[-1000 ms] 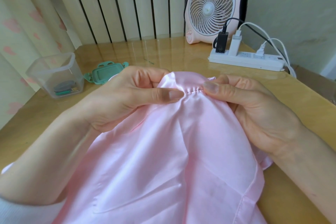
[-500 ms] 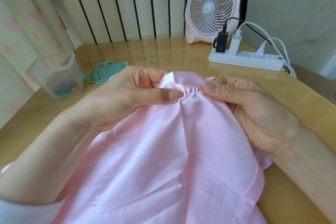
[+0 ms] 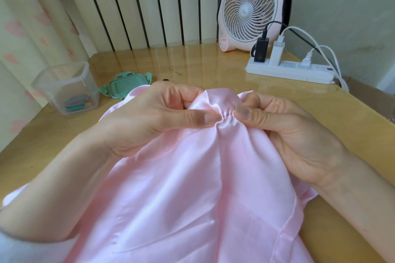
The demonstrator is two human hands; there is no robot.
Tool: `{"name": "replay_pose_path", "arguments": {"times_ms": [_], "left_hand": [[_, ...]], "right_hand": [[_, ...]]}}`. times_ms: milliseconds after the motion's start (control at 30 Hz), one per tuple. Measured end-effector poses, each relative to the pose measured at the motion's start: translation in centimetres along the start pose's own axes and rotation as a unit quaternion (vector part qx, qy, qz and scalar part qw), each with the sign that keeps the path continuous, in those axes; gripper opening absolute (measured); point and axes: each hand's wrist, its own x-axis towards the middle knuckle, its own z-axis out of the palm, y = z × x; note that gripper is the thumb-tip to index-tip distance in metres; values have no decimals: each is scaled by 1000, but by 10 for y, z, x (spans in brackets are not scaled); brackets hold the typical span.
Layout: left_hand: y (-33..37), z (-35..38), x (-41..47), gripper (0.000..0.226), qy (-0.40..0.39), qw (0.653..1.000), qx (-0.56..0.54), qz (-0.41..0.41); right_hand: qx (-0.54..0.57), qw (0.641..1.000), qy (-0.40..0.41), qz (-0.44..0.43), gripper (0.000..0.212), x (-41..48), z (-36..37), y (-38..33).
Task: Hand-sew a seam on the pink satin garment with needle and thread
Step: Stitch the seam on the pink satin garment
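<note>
The pink satin garment [image 3: 192,188] lies draped over the table edge toward me, its top fold lifted between both hands. My left hand [image 3: 154,117] pinches the fold from the left, thumb on top. My right hand [image 3: 288,130] pinches it from the right, thumb tip close to the left thumb. Between the two thumbs the cloth is bunched into small gathers [image 3: 227,114]. No needle or thread can be made out; they may be hidden in the gathers or under the fingers.
On the wooden table [image 3: 192,62] stand a clear plastic box [image 3: 66,87] with small items at the left, its green lid [image 3: 126,85] beside it, a white power strip [image 3: 288,69] with plugs and cables, and a pink fan [image 3: 254,6] at the back right.
The two thumbs have come slightly closer together, and the gathers between them look a little tighter. The hands otherwise stay in place.
</note>
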Motion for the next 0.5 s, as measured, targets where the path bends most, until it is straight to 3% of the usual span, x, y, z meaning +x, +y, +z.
{"name": "replay_pose_path", "arguments": {"times_ms": [167, 300, 400, 500], "left_hand": [[-3, -4, -1, 11, 23, 999, -18, 13], [3, -17, -3, 14, 191, 971, 50, 136], [7, -14, -6, 22, 156, 962, 172, 145], [0, -1, -3, 28, 120, 923, 326, 164]], "right_hand": [[-2, 1000, 25, -2, 5, 2, -2, -1], [-7, 999, 49, -5, 7, 3, -5, -3], [-11, 998, 56, -9, 4, 4, -7, -2], [-11, 998, 61, -8, 2, 5, -7, -1]]}}
